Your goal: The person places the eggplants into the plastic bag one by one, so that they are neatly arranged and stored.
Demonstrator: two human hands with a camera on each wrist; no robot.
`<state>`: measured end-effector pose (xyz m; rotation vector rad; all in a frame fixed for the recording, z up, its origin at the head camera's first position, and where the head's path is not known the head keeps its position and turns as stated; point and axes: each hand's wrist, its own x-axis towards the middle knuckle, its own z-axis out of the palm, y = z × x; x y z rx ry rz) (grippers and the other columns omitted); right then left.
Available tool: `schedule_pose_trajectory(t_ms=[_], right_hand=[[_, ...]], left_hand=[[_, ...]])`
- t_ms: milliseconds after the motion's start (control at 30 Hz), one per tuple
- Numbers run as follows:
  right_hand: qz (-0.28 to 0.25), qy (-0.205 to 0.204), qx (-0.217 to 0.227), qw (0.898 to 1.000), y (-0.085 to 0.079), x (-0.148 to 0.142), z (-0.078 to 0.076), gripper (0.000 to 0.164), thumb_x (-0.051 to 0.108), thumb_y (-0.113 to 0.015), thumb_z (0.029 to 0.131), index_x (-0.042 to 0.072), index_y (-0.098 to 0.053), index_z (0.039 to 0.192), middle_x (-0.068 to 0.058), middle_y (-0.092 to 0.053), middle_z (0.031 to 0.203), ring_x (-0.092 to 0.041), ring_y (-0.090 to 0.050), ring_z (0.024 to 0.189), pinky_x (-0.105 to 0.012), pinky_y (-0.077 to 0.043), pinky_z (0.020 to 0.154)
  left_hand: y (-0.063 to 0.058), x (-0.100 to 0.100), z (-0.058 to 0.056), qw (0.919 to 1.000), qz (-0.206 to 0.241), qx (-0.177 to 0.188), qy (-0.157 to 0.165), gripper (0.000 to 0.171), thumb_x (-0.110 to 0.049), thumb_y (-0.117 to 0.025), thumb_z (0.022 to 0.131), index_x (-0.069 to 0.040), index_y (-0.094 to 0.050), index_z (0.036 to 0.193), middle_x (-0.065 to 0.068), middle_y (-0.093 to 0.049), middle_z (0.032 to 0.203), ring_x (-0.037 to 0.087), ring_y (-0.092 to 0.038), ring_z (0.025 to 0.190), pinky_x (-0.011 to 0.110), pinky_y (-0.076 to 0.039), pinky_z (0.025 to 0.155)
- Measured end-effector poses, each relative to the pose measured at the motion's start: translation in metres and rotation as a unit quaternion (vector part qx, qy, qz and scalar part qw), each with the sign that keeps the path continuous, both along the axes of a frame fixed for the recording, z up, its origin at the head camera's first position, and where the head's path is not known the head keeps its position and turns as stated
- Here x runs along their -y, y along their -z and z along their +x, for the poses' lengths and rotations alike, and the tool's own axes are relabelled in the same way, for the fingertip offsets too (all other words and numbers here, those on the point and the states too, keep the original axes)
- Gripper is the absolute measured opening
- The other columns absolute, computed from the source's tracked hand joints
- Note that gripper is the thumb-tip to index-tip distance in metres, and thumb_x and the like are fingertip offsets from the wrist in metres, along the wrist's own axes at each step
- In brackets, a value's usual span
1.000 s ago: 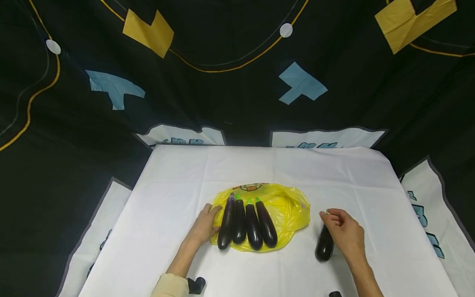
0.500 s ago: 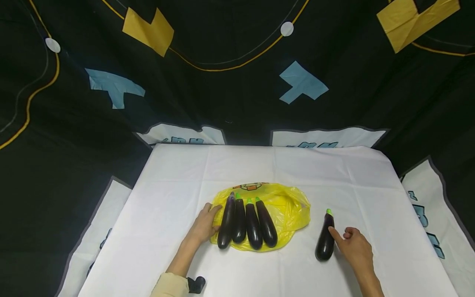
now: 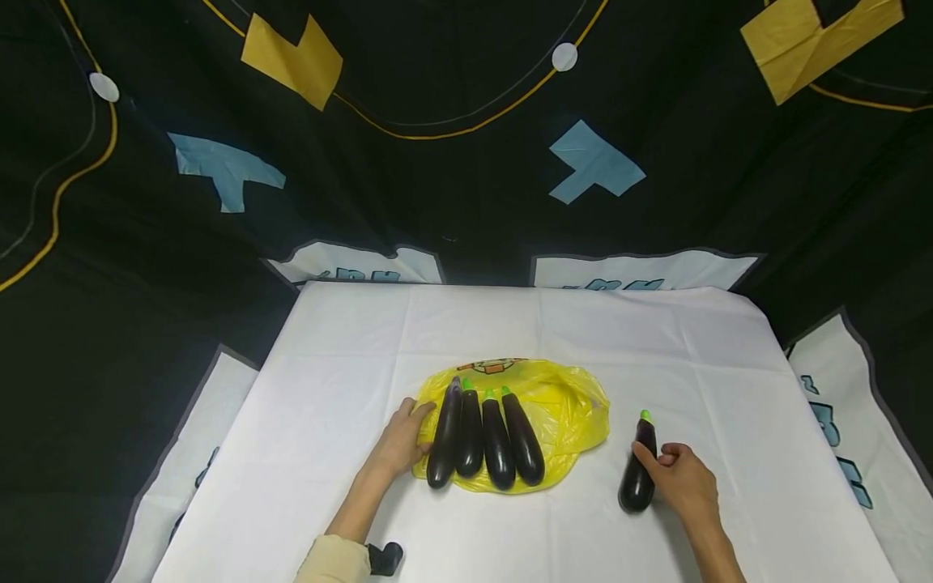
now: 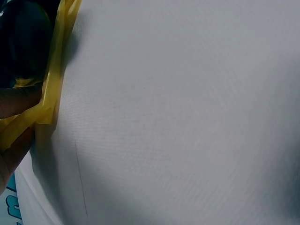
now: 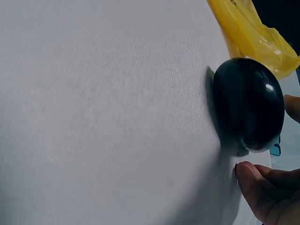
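Note:
My left hand [image 3: 399,441] pinches the left edge of a yellow plastic bag [image 3: 576,413] that lies on the white-covered table. In the left wrist view, a fold of the bag [image 4: 54,89] runs between thumb and finger. Several dark purple eggplants [image 3: 499,445] with green stem ends lie side by side on the bag. A separate eggplant [image 3: 637,479] lies to the right, stem pointing away. My right hand [image 3: 685,482] has its thumb across this eggplant and its bent fingers on the right side. In the right wrist view, its rounded end [image 5: 248,105] hides its neck.
A white cloth covers the table [image 3: 350,340]. Behind it hangs a black curtain [image 3: 437,194] with yellow and blue patches. A small black device [image 3: 386,559] sits at the left wrist near the beige sleeve [image 3: 334,559].
My right hand has let go of the single eggplant's stem end, drawn back to its right side, then moved left to put the thumb over its body. The left hand stays put.

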<state>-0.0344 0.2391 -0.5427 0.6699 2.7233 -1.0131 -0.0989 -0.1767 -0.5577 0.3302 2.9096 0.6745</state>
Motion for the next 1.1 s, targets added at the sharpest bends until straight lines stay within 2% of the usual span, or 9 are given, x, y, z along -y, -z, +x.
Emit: schedule_pose_trajectory(t_ms=[300, 867, 1100], right_hand=[[0.007, -0.010, 0.005, 1.000, 0.0008, 0.0042, -0.0022, 0.074, 0.060, -0.060, 0.083, -0.010, -0.057, 0.109, -0.015, -0.062, 0.086, -0.030, -0.058, 0.080, -0.041, -0.045, 0.068], [-0.001, -0.030, -0.005, 1.000, -0.0008, -0.0005, -0.0003, 0.064, 0.048, -0.062, 0.086, -0.011, -0.058, 0.109, -0.013, -0.063, 0.086, -0.029, -0.058, 0.080, -0.040, -0.045, 0.068], [-0.001, -0.030, -0.003, 1.000, -0.0014, -0.0014, -0.0005, 0.065, 0.049, -0.062, 0.086, -0.011, -0.058, 0.110, -0.012, -0.062, 0.086, -0.027, -0.057, 0.079, -0.039, -0.046, 0.067]], left_hand=[[-0.0002, -0.0006, -0.0001, 0.9999, -0.005, 0.010, -0.007, 0.066, -0.006, -0.079, 0.074, -0.005, -0.052, 0.133, 0.008, -0.045, 0.109, 0.021, -0.048, 0.091, 0.037, -0.048, 0.085], [0.0005, -0.0004, 0.0003, 0.9999, -0.003, 0.007, -0.007, 0.065, -0.005, -0.079, 0.074, -0.004, -0.052, 0.133, 0.009, -0.045, 0.110, 0.022, -0.048, 0.092, 0.038, -0.048, 0.087], [0.0011, -0.0002, 0.0000, 1.0000, -0.002, 0.004, -0.005, 0.065, -0.005, -0.079, 0.073, -0.005, -0.052, 0.133, 0.008, -0.044, 0.108, 0.021, -0.047, 0.091, 0.037, -0.048, 0.086]])
